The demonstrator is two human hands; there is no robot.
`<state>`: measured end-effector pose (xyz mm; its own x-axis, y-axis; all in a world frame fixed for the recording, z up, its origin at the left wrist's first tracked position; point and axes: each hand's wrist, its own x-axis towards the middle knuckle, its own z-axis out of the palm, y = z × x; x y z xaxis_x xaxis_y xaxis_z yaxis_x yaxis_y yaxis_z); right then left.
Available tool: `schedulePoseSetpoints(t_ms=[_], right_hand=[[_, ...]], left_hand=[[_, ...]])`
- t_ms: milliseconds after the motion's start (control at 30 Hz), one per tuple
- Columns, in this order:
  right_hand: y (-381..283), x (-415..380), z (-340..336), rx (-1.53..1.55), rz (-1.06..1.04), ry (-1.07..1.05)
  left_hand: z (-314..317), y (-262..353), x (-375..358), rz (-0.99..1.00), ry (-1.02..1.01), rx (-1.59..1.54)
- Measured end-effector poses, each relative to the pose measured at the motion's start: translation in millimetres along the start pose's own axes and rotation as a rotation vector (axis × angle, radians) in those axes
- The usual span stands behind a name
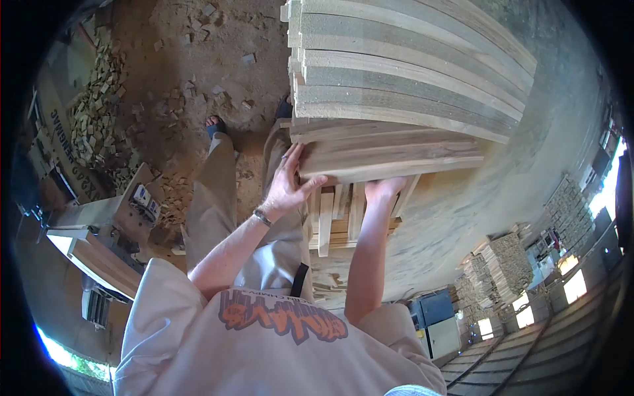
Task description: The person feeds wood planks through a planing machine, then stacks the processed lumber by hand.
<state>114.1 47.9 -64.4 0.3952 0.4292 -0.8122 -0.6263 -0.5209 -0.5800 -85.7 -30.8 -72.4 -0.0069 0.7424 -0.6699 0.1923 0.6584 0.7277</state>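
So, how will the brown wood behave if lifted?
The brown wood is probably stiff: its edge runs nearly straight. One end reaches well past the right hand, so it may tip that way. Bare faces probably won't slip much.

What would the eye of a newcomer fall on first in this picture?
The large stack of pale boards at upper right would probably catch it first. Just below is a brown wood piece, with the left hand at its left end and the right hand at its lower edge. Small wood offcuts are heaped at upper left.
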Motion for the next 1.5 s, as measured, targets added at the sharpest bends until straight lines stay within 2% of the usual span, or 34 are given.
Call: schedulePoseSetpoints(t_ms=[33, 100, 133, 200, 233, 300, 367, 400, 433, 467, 500, 567, 600, 700, 733, 767, 833, 900, 933, 967, 1000, 1067, 1100, 1167, 1200, 1300, 1333, 1500], right_hand=[[-2.3, -8.1, 4.8, -0.003, -0.001, 0.005], [-5.4, -16.8, 15.2, -0.112, -0.149, 0.287], [-11.3, -20.6, 18.3, -0.106, -0.148, 0.275], [-27.3, -34.5, 24.8, -0.397, -0.62, 0.4], [-32.8, -39.5, 35.3, -0.394, -0.62, 0.398], [-44.4, -50.1, 73.2, -0.338, -0.569, 0.015], [-38.6, -25.1, 89.4, -0.001, -0.161, 0.057], [-33.5, 10.9, 82.1, 0.213, 0.109, 0.119], [-34.4, 33.7, 85.3, 0.266, 0.313, 0.124], [-32.8, 44.7, 93.6, 0.284, 0.314, 0.039], [-28.2, 61.6, 100.2, 0.288, 0.316, 0.026], [-17.1, 88.6, 99.3, 0.413, 0.266, -0.39], [-13.1, 99.3, 104.6, 0.408, 0.246, -0.475], [-1.6, 117.6, 115.9, 0.306, 0.216, -0.468], [0.4, 118.5, 116.5, 0.268, 0.215, -0.454], [1.1, 117.1, 113.5, 0.232, 0.219, -0.434], [1.4, 111.2, 107.9, 0.177, 0.223, -0.398], [1.8, 104.7, 105.5, 0.151, 0.224, -0.387], [1.4, 100.8, 102.2, 0.133, 0.225, -0.377], [-0.2, 97.7, 100.2, 0.111, 0.221, -0.373], [-0.8, 95.1, 99.5, 0.108, 0.22, -0.37], [-1.9, 91.1, 101.3, 0.086, 0.212, -0.376], [-2.6, 89.1, 103.1, 0.077, 0.209, -0.38], [-4.8, 86.1, 106.7, 0.053, 0.203, -0.387], [-5.3, 82.8, 107.6, 0.047, 0.197, -0.39], [-5.4, 60.3, 93.2, -0.011, 0.186, -0.403], [-6.2, 47.8, 85.6, -0.038, 0.181, -0.405], [-20.9, -69.0, -0.6, -0.205, 0.161, -0.425]], left_hand=[[-0.5, 1.7, -0.3, -0.003, -0.004, -0.003], [-9.0, 11.0, 8.8, -0.104, -0.056, -0.078], [-10.1, 3.3, 10.8, -0.097, -0.096, -0.06], [-10.5, -1.4, 11.1, -0.079, -0.092, -0.037], [-9.5, -1.9, 10.1, -0.066, -0.103, -0.02], [-13.2, 1.0, 10.9, -0.062, -0.119, 0.024], [-16.6, 5.5, 16.6, -0.047, -0.123, 0.067], [-19.2, 6.5, 20.8, -0.067, -0.056, -0.076], [-22.4, 7.9, 23.7, -0.087, 0.012, -0.219], [-38.7, 43.7, 27.4, -0.153, 0.029, -0.354], [-44.9, 46.3, 40.3, -0.09, 0.096, -0.346], [-56.7, 57.7, 67.3, -0.053, 0.051, -0.411], [-54.4, 71.1, 77.3, -0.072, 0.078, -0.399], [-55.9, 102.6, 87.0, -0.098, 0.062, -0.228], [-58.6, 110.1, 85.6, -0.036, 0.007, -0.358], [-56.3, 105.5, 84.6, -0.049, 0.008, -0.358], [-47.3, 92.7, 79.7, -0.094, 0.082, -0.396], [-50.7, 88.5, 69.6, -0.067, 0.067, -0.283], [-52.1, 90.3, 59.4, -0.074, 0.096, -0.13], [-56.8, 103.2, 50.0, -0.077, 0.125, 0.021], [-59.4, 116.3, 43.0, -0.072, 0.125, 0.022], [-59.8, 139.4, 33.5, 0.431, 0.323, 0.676], [-53.7, 141.0, 34.7, 0.515, 0.236, 0.722], [-33.2, 144.6, 41.0, 0.478, 0.084, 0.837], [-23.4, 139.2, 47.4, 0.54, 0.127, 0.947], [-24.2, 142.7, 51.4, 0.615, 0.177, 0.932], [-25.0, 144.0, 47.4, 0.679, 0.252, 0.944], [-33.3, 162.2, 1.6, 0.649, 0.251, 1.037]])
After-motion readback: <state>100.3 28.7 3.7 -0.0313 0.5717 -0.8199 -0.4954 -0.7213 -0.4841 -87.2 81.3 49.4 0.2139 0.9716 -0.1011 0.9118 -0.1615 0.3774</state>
